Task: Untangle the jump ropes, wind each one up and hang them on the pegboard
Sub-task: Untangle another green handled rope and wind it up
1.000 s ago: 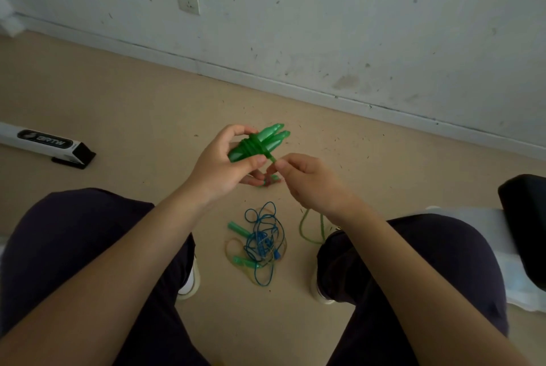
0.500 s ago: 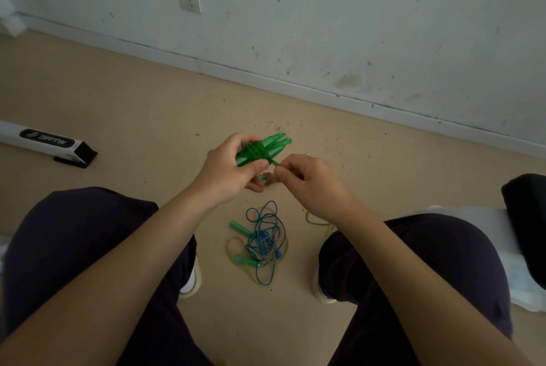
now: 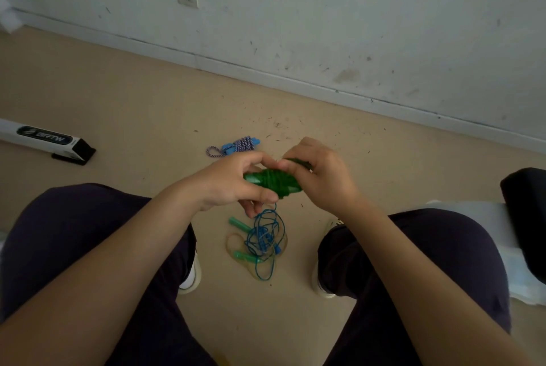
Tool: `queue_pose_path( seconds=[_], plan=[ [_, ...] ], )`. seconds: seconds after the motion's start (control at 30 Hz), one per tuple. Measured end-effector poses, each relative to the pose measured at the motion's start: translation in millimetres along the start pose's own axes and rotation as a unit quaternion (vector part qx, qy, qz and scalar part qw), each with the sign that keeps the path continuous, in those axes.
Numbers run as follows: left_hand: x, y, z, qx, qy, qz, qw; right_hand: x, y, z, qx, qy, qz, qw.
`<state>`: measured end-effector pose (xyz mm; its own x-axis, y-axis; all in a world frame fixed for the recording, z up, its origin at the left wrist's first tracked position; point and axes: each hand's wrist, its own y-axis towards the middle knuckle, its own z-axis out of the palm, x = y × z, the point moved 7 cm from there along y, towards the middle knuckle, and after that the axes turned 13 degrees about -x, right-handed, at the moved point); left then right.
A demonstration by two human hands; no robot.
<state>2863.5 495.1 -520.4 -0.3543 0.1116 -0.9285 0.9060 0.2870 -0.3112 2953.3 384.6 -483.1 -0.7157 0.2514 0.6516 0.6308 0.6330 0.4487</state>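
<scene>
the green rope (image 3: 270, 182) has swung round since a second ago: its handles pointed up toward the wall then, and now the bundle lies nearly level between the hands, long axis running left to right and dipping a little at the right end. the cord that trailed to the floor is gone from there and is wrapped tight about the middle of the bundle. the left hand (image 3: 229, 184) holds the left end, thumb under and fingers curled over the top, the dark green handle tip peeking out at the palm. the right hand (image 3: 320, 172) grips the right end, fingers curled round it, thumb and forefinger pinching at the top near the left hand's fingertips. it is held above the floor (image 3: 141, 105), over the knees. below it lies a blue tangle (image 3: 263, 243) with teal handles. beyond the hands a wound striped rope (image 3: 236, 145) lies on the floor. a white box (image 3: 44, 139) sits off to the left.
</scene>
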Motion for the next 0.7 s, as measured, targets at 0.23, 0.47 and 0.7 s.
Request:
queue_pose_path(
  seconds=[0.23, 0.47, 0.7],
  plan=[
    [2, -1, 3, 0.023, 0.002, -0.008, 1.000, 2, 2, 0, 0.017, 0.037, 0.040, 0.998],
    [2, -4, 2, -0.022, 0.035, -0.019, 0.999, -2, -1, 7, 0.053, 0.081, 0.118, 0.988],
    [0, -3, -2, -0.031, 0.096, 0.009, 0.995, -14, -3, 3, 0.050, 0.089, 0.169, 0.980]
  ],
)
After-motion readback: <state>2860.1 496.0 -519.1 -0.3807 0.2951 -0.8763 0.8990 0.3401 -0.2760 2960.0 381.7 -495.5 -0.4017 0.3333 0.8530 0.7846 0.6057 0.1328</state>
